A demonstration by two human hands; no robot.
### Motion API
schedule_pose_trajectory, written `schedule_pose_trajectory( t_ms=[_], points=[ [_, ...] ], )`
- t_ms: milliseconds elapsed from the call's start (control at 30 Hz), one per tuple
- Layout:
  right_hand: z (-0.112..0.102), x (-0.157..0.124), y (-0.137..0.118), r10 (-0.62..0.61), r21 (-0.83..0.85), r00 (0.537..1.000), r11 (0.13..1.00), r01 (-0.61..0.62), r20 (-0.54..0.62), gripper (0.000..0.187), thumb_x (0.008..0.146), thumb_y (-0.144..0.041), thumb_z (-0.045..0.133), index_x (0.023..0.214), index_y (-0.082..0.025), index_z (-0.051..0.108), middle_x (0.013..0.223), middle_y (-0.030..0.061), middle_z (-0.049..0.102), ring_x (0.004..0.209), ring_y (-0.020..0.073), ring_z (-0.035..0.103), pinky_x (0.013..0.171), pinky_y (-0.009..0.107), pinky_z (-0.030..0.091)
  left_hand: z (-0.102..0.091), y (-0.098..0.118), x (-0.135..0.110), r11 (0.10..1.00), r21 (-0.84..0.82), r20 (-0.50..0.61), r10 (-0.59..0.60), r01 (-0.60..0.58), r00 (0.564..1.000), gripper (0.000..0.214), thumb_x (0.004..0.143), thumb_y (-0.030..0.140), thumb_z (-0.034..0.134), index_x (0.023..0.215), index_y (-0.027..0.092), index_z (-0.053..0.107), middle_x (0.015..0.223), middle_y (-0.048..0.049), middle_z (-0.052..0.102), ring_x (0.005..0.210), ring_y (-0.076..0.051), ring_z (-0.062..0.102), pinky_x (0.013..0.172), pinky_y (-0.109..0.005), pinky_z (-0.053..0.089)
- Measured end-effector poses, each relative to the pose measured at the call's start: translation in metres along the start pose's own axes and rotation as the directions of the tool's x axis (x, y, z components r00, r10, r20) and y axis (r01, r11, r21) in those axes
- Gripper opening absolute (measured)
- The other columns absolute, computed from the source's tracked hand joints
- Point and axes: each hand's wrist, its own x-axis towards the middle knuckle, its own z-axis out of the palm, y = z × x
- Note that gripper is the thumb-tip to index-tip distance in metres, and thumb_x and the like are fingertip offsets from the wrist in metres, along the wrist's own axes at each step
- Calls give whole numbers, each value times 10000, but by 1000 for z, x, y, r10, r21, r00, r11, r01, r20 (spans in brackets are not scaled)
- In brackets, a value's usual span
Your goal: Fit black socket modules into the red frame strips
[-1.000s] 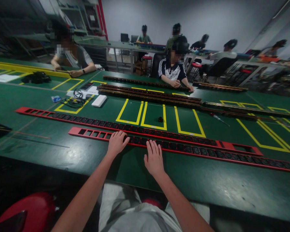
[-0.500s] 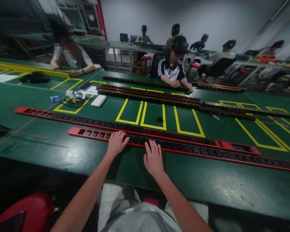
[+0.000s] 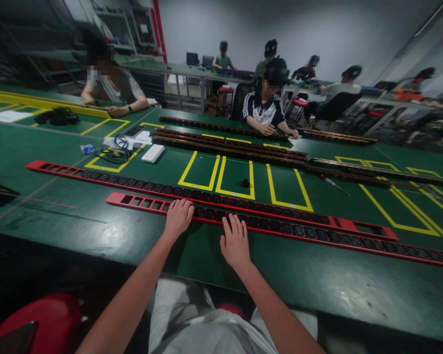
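A long red strip (image 3: 155,203) lies across the near part of the green table, with square openings at its left end and a row of black socket-like inserts to the right. My left hand (image 3: 178,218) has its fingers bent over this strip, where the openings meet the inserts; its thumb is hidden. Further right, my right hand (image 3: 235,241) rests with fingers stretched and slightly apart, their tips touching the strip's inserts. Behind it runs a second red strip (image 3: 55,168), also filled with black inserts along most of its length.
Beyond the strips are a small black part (image 3: 245,183), a screwdriver (image 3: 334,184), a white box-shaped thing (image 3: 153,153) and tangled cables (image 3: 116,150). Dark long rails (image 3: 229,147) lie across the table. A co-worker (image 3: 264,110) sits opposite; another person (image 3: 114,91) is at the left.
The view has shifted slightly. My left fingers have drawn closer together on the strip, while my right hand stays nearly in place. The co-worker opposite now has something white by one hand.
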Motion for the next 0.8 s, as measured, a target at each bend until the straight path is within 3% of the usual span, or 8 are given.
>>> schedule_pose_trajectory(
  t_ms=[200,400,633,800],
  points=[
    [-7,10,-11,17,21,999,1000,-18,39,543,963,-232,474,1485,-83,497,1599,141,420,1526,287,294,1283,565,116,4,-9,-2,982,29,-94,-183,186,979,311,1017,265,342,995,219,649,1042,-113,680,1061,-286,585,1080,-484,340],
    [-3,16,-19,-9,62,998,998,5,64,551,961,-232,480,1488,-76,495,1606,138,411,1525,286,295,1282,540,135,5,-12,0,981,33,-75,-187,190,980,247,998,260,415,964,231,658,1004,-79,703,1030,-277,583,1011,-442,382],
    [6,18,-26,-40,43,999,998,39,34,622,952,-232,515,1563,-185,410,1618,107,397,1526,270,291,1276,550,90,5,-12,1,978,42,-80,-199,202,977,254,1004,262,417,955,239,664,985,-57,713,1026,-270,576,1028,-443,358],
    [9,17,-25,-44,3,998,999,44,33,609,954,-257,524,1552,-191,427,1625,111,383,1532,275,272,1275,547,81,5,-12,1,978,39,-82,-201,205,976,244,1003,261,426,948,243,663,984,-49,716,1025,-263,576,1031,-436,350]
  ],
)
